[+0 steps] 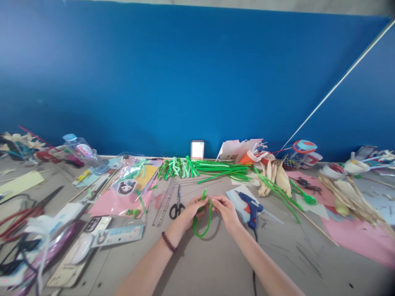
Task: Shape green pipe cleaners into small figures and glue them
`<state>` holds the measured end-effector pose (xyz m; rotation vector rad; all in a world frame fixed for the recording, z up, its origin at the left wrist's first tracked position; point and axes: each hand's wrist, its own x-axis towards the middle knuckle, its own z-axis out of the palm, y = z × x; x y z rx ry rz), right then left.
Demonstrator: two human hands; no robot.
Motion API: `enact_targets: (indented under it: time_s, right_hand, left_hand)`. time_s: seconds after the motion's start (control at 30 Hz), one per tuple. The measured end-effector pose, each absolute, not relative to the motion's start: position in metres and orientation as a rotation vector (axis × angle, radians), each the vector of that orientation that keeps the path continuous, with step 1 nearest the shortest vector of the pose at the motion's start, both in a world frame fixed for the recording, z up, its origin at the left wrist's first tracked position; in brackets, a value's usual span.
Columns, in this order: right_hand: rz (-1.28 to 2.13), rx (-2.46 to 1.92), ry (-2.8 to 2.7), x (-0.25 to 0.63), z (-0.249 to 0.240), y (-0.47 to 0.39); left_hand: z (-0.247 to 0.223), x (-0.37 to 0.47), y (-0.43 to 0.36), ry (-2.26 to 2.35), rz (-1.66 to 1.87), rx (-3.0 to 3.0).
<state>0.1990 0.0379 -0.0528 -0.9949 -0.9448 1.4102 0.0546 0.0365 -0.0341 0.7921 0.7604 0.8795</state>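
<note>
A green pipe cleaner is bent into a hanging loop between my two hands, above the table. My left hand, with a beaded bracelet on its wrist, pinches one side of it, and a short end sticks up past the fingers. My right hand pinches the other side near the top of the loop. Just left of my left hand lie small black-handled scissors. To the right of my right hand rests a blue hot glue gun. Beyond the hands is a pile of straight green pipe cleaners.
A clear ruler and a plastic bag over pink paper lie left. Curled green pieces sit by the blue partition. Dried husks and a tape measure are right. A phone lies front left.
</note>
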Motion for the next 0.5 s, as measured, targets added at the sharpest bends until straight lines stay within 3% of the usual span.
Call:
enact_targets:
  time_s: [0.5]
  right_hand:
    - [1.342, -0.997, -1.071, 0.1958, -0.0529, 0.0356]
  left_hand:
    - [-0.0378, 0.0533, 0.0372, 0.712, 0.824, 0.709]
